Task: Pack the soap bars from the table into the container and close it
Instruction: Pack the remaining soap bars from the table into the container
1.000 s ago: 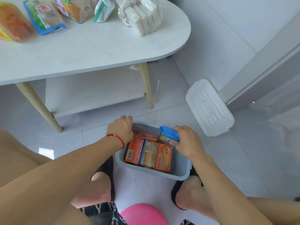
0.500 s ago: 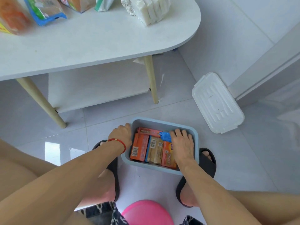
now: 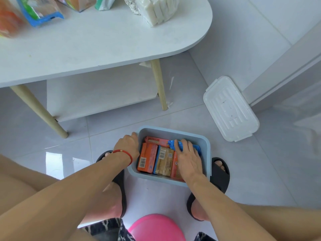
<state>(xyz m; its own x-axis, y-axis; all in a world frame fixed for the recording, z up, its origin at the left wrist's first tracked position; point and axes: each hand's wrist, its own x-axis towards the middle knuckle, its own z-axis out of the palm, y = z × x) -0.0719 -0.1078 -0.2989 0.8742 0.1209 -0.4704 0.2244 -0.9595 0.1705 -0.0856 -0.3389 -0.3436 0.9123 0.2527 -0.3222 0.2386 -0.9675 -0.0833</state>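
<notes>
A pale blue container [image 3: 206,150] stands open on the floor between my feet. Inside lie an orange soap bar [image 3: 146,160], a tan one [image 3: 164,161], a pink one [image 3: 156,140] along the far wall and a blue-wrapped one [image 3: 173,144]. My right hand [image 3: 188,159] lies flat inside, fingers pressing down on the blue bar and covering a further orange bar. My left hand [image 3: 127,146] grips the container's left rim. The white lid [image 3: 230,108] lies on the floor to the right. More soap packs [image 3: 40,11] remain on the table.
A white oval table [image 3: 104,44] on wooden legs [image 3: 159,84] stands just beyond the container, with a white wrapped bundle [image 3: 156,9] on it. A pink stool [image 3: 156,227] is under me. A wall and door frame [image 3: 278,70] run along the right.
My right hand carried the blue-wrapped bar down into the container and now presses it flat at the far right. The left hand stayed on the rim.
</notes>
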